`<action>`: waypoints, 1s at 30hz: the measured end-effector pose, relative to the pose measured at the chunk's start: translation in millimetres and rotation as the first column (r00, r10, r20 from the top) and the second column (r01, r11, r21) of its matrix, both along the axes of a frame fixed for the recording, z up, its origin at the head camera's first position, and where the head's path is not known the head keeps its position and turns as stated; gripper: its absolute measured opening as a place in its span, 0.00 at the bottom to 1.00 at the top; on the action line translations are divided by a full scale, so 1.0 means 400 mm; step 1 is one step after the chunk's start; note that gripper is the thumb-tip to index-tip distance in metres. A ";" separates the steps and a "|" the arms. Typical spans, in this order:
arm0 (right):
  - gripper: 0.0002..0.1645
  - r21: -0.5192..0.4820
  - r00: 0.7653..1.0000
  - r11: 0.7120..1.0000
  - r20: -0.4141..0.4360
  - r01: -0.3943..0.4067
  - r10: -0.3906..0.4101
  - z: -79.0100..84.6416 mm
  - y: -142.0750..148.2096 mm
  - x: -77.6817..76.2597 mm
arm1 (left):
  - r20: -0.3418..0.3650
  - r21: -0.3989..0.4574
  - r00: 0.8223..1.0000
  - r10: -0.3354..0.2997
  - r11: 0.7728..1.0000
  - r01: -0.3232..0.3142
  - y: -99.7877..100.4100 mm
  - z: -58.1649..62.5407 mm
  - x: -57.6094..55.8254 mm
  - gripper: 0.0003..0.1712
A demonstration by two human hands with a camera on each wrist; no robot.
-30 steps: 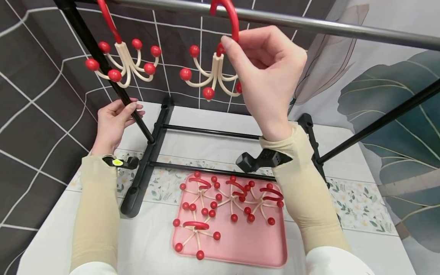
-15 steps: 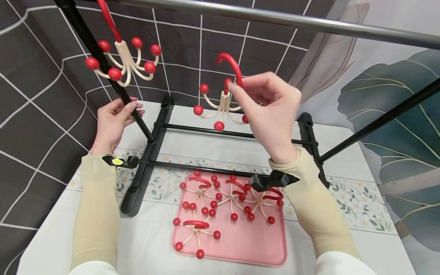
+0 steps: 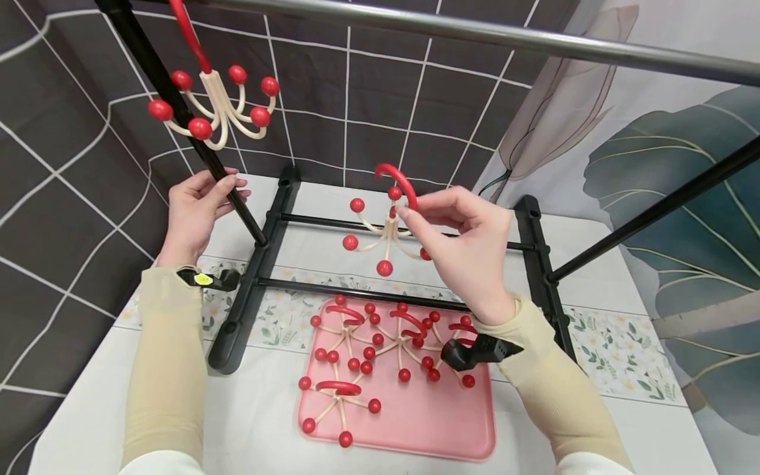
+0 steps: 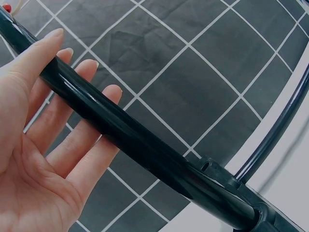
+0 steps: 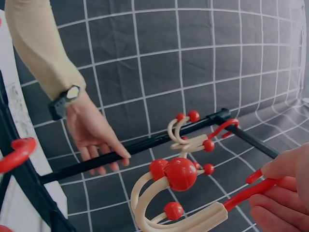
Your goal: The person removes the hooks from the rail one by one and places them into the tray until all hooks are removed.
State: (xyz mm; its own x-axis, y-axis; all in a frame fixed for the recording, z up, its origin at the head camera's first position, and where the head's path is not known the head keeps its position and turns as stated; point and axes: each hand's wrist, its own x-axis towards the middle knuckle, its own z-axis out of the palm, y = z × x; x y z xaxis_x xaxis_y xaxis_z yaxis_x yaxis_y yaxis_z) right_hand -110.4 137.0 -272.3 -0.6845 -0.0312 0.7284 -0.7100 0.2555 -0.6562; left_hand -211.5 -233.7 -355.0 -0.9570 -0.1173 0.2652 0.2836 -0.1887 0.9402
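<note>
My right hand [image 3: 466, 241] pinches the red hook of a multi-arm hanger [image 3: 390, 227] between thumb and fingers. The hanger is upright, with curved cream arms tipped by red balls, above the rack's base bars and apart from the top rail. In the right wrist view, the cream stem of this hanger [image 5: 193, 221] shows up close. My left hand [image 3: 192, 211] holds the left black pole [image 3: 249, 224] of the rack, thumb on one side and fingers behind. A similar hanger [image 3: 218, 105] hangs at upper left; its hook top is cut off in the head view.
A silver rail [image 3: 475, 33] crosses the top. Below, a pink tray [image 3: 439, 422] bears several hangers of the same kind. The rack's black feet [image 3: 231, 336] stand on the white tabletop [image 3: 255, 409]. Behind is a dark gridded cloth [image 3: 380, 86]; another black pole [image 3: 653, 211] slants at right.
My right hand has lifted the hanger off the rail and brought it down toward the tray. My left hand has stayed on the pole.
</note>
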 end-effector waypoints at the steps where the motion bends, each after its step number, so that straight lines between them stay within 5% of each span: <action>1: 0.09 0.004 1.000 1.000 0.008 -0.010 0.010 -0.006 0.003 0.003 | -0.002 -0.001 1.000 0.001 1.000 -0.001 0.000 0.000 -0.001 0.17; 20: 0.13 -0.002 0.978 0.996 0.187 -0.092 0.091 -0.087 0.064 0.086 | 0.002 -0.008 1.000 0.003 1.000 -0.003 0.002 -0.001 -0.003 0.12; 30: 0.10 -0.080 0.946 0.952 0.112 -0.295 0.303 -0.094 0.109 0.138 | 0.006 -0.002 1.000 0.003 1.000 -0.003 0.003 -0.001 -0.003 0.13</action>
State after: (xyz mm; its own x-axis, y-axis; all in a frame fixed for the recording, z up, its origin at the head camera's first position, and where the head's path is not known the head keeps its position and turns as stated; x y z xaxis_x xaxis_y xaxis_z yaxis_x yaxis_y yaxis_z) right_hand -55.1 180.5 -309.9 -0.7337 -0.2055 0.6476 -0.6617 -0.0002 -0.7497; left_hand -212.6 -232.6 -355.5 -0.9582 -0.1197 0.2600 0.2789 -0.1861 0.9421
